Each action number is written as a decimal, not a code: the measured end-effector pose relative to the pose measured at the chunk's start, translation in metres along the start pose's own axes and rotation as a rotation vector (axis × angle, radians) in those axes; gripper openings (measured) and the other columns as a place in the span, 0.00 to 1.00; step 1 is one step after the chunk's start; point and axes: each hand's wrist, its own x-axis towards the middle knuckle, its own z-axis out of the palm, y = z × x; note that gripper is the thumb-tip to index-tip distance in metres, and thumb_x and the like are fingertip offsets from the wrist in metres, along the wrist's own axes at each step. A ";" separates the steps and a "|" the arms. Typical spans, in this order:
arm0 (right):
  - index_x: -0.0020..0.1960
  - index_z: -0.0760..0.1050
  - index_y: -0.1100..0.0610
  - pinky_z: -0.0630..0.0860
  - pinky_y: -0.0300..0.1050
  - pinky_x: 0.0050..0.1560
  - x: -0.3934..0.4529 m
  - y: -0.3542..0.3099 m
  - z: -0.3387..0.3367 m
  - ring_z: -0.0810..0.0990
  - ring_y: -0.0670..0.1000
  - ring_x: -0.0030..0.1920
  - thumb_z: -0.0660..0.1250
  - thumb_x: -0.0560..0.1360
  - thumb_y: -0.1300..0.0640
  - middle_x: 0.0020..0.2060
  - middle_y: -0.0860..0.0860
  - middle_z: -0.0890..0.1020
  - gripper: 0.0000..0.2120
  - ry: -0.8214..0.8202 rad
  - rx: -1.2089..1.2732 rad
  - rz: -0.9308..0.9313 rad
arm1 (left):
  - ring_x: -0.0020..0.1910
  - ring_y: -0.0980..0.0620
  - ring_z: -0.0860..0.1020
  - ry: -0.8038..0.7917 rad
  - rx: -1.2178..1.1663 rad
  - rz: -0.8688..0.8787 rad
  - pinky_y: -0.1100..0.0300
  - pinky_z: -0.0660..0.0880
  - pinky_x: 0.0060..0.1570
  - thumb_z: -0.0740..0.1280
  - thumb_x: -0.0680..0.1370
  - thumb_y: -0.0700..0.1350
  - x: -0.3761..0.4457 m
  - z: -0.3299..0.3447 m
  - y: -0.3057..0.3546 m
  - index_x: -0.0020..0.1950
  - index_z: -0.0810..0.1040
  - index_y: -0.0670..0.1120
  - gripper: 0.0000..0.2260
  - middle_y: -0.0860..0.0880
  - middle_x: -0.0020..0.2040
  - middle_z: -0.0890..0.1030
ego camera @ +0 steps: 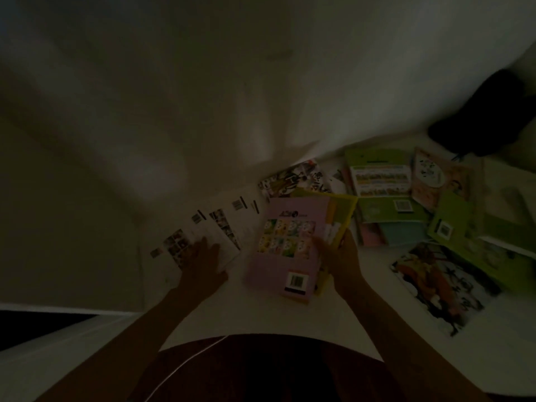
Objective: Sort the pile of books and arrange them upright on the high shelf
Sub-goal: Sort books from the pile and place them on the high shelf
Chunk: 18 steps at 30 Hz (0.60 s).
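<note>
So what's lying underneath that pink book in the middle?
Under the pink book, yellow books stick out along its right edge, where the right hand holds the stack. How many lie beneath, and their covers, are hidden.

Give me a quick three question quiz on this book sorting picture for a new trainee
1. True or false: the pink book stands upright on a shelf.
2. Which hand touches the pink book? A) left hand B) right hand C) neither
3. Fill in: the left hand rests on a row of fanned-out ______ booklets.

Key
1. False. It lies flat on the white surface, barcode side up, atop a yellow book.
2. B. The right hand grips its right edge.
3. White. They lie left of the pink book; green books lie to its right.
</note>
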 end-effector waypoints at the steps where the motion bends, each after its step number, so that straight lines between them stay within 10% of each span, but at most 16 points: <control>1: 0.63 0.69 0.57 0.79 0.49 0.45 -0.003 -0.007 -0.001 0.79 0.54 0.51 0.69 0.74 0.61 0.48 0.46 0.78 0.19 0.004 -0.020 -0.030 | 0.75 0.44 0.55 0.059 -0.176 0.047 0.54 0.55 0.71 0.62 0.78 0.52 -0.001 -0.002 0.015 0.74 0.58 0.43 0.28 0.41 0.75 0.55; 5: 0.59 0.68 0.52 0.80 0.46 0.46 -0.013 -0.036 0.000 0.80 0.47 0.48 0.71 0.72 0.57 0.45 0.40 0.77 0.19 0.004 -0.186 -0.198 | 0.60 0.53 0.73 0.084 -0.886 0.217 0.68 0.70 0.49 0.60 0.80 0.49 -0.013 -0.043 0.090 0.65 0.72 0.45 0.15 0.48 0.63 0.73; 11: 0.61 0.70 0.54 0.68 0.21 0.38 -0.037 -0.064 0.016 0.74 0.33 0.39 0.71 0.72 0.59 0.41 0.37 0.75 0.19 0.069 -0.459 -0.609 | 0.52 0.57 0.77 -0.053 -1.500 0.250 0.59 0.75 0.47 0.56 0.77 0.60 -0.023 -0.087 0.145 0.60 0.72 0.57 0.15 0.54 0.56 0.78; 15: 0.67 0.68 0.53 0.80 0.49 0.49 -0.045 -0.042 0.038 0.79 0.50 0.53 0.65 0.72 0.44 0.56 0.52 0.78 0.26 -0.023 -0.426 -0.540 | 0.48 0.68 0.79 -0.041 -1.506 0.449 0.70 0.76 0.42 0.66 0.68 0.65 -0.025 -0.080 0.135 0.68 0.57 0.56 0.34 0.53 0.63 0.76; 18: 0.66 0.66 0.47 0.78 0.50 0.55 -0.044 -0.036 0.040 0.74 0.46 0.60 0.69 0.72 0.48 0.62 0.51 0.72 0.24 -0.125 -0.354 -0.426 | 0.60 0.55 0.73 0.017 -1.203 0.477 0.74 0.73 0.46 0.73 0.66 0.61 -0.015 -0.075 0.122 0.70 0.58 0.51 0.40 0.51 0.62 0.72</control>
